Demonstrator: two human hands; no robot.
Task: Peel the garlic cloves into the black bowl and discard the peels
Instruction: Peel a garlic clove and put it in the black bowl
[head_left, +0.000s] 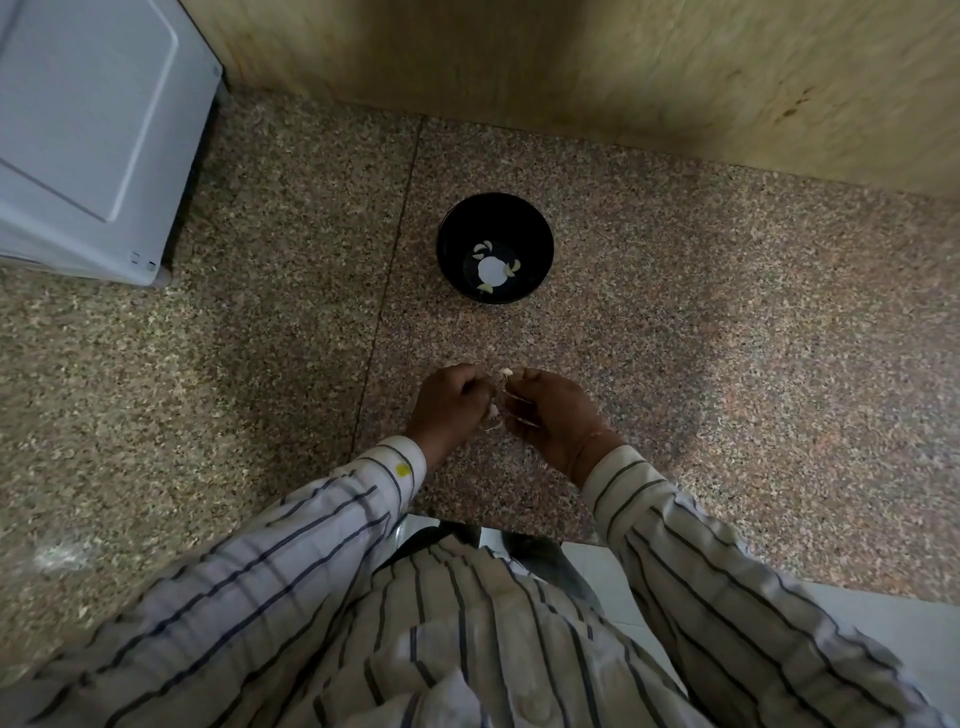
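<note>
Here I see both hands close together over the counter (675, 338), fingers curled in. My left hand (453, 402) is clenched around garlic — a bit of pale clove or skin shows at its lower edge, by the palm. My right hand (550, 415) pinches a clove (505, 372) at its fingertips, the white tip poking up between the two hands, and thin strips of peel (519, 410) hang across its fingers. Striped sleeves (649, 493) cover both wrists. Around them, the speckled stone counter runs back to a tan wall (571, 67), and a white appliance (93, 130) stands at the far left, well apart from the hands. The bowl (495, 213) sits on the counter straight beyond the hands, with open counter between — nothing blocks it. Inside lie a few peeled cloves (483, 249) around a bright white spot at the bottom.
</note>
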